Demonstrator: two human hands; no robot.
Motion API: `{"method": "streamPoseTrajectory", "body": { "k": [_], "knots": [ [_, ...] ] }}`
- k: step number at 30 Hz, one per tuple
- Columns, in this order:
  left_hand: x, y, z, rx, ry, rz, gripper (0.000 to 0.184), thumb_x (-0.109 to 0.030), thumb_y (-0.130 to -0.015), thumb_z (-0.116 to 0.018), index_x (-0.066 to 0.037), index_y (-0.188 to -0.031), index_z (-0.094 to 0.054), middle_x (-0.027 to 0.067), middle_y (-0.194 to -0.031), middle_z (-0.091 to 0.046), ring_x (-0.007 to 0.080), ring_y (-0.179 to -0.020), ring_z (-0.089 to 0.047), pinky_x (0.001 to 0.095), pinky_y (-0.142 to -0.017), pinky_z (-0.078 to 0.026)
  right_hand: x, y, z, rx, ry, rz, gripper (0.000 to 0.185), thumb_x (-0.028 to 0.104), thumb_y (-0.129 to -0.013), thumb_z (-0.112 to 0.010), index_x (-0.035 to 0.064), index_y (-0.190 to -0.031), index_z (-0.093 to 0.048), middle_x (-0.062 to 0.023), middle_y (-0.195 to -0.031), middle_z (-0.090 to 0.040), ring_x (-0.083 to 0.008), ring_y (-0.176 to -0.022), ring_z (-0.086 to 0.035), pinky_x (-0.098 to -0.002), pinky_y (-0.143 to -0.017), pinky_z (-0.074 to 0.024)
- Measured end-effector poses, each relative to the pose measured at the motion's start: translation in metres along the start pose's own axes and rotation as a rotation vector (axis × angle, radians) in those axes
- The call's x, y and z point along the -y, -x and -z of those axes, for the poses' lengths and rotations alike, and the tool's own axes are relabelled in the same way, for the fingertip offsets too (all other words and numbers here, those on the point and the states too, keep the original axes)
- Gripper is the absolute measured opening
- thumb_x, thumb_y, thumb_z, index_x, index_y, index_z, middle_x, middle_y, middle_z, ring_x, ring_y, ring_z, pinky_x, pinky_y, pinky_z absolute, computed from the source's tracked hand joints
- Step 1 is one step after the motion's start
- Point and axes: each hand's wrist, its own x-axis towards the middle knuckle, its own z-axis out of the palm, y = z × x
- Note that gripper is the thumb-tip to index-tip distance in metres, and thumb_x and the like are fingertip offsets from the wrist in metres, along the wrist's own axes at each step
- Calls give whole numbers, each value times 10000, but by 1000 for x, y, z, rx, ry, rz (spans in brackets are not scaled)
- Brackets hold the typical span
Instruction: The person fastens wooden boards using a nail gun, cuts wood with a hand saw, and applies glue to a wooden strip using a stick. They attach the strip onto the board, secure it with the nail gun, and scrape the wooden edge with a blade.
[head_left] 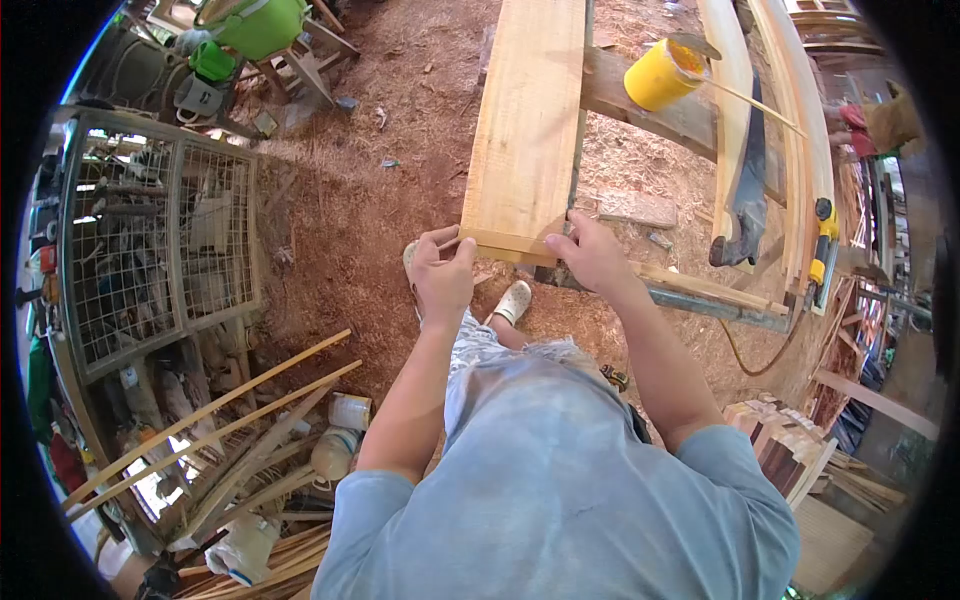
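A long, wide pale plank (527, 120) runs away from me at the top centre. Across its near end lies a short, narrow wooden strip (510, 246). My left hand (443, 268) pinches the strip's left end, thumb on the near side and fingers at the plank's corner. At the right end my right hand (590, 252) grips the strip the same way, with its forefinger against the plank's right edge. What lies under the plank's near end is mostly hidden.
A yellow container (664, 76) stands on a crossbeam right of the plank. Beyond it are a handsaw (746, 190) and a yellow-black tool (823, 240). Wire mesh frames (160, 235) and wooden sticks (215, 430) are at left. Wood shavings cover the ground.
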Motion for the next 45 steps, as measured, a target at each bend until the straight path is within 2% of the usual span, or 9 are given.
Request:
{"method": "streamPoseTrajectory", "body": {
  "k": [7,9,15,21,25,28,30,33,45],
  "knots": [
    [6,1,3,16,13,-46,230,-43,-844,-746,39,-1048,-679,107,-968,-730,128,-829,-685,261,-755,-548,-12,-2,-7,-21,-25,61,309,266,-912,-672,14,-1082,-618,-203,-885,-672,-336,-835,-663,-430,-735,-496],
    [-28,9,5,27,142,42,218,-28,-841,-739,36,-1040,-678,112,-922,-731,137,-804,-684,268,-740,-554,-19,-3,-11,-41,2,108,354,253,-916,-670,0,-1152,-591,-153,-813,-650,-266,-726,-619,-385,-691,-489],
    [9,-3,5,22,-79,-112,190,-29,-824,-735,45,-986,-669,118,-873,-733,150,-745,-683,292,-675,-555,-2,3,-11,-168,-158,318,753,388,-782,-806,37,-1367,-486,-268,-1187,-618,-393,-1083,-624,-462,-941,-489],
    [50,-20,8,7,-225,-172,204,-32,-802,-738,42,-984,-682,134,-891,-730,151,-784,-687,287,-702,-557,7,0,-14,-304,41,301,940,400,-739,-834,-4,-1459,-384,-294,-1275,-522,-456,-1210,-511,-491,-1019,-441],
    [32,-14,4,24,-114,-78,203,-58,-786,-756,25,-959,-691,122,-879,-670,228,-870,-670,334,-828,-541,19,4,-30,-345,283,430,944,397,-723,-848,23,-1474,-416,-289,-1428,-381,-461,-1313,-411,-513,-1103,-363],
    [30,-9,-1,-19,23,-15,206,-43,-813,-745,42,-988,-679,121,-922,-723,145,-816,-681,277,-751,-553,11,2,-49,-408,221,464,939,416,-707,-861,22,-1452,-446,-289,-1475,-325,-466,-1337,-395,-515,-1115,-357],
    [32,-9,-1,-61,-79,-156,202,-40,-823,-742,44,-993,-671,117,-936,-714,142,-815,-676,276,-759,-552,12,2,-50,-404,225,448,945,420,-696,-869,21,-1445,-455,-293,-1480,-319,-470,-1346,-386,-517,-1119,-357],
    [-16,6,-7,-42,-17,-28,189,-28,-834,-728,44,-999,-670,115,-943,-707,141,-830,-675,278,-772,-552,13,2,-46,-401,211,428,922,410,-693,-872,31,-1431,-469,-286,-1482,-317,-467,-1351,-377,-516,-1120,-363],
    [1,10,-2,-58,45,-4,176,-39,-844,-765,56,-969,-686,132,-935,-738,152,-847,-708,285,-753,-573,20,-2,-43,-355,209,437,904,372,-679,-880,13,-1393,-456,-248,-1454,-314,-458,-1324,-405,-515,-1103,-392]
  ]
}}
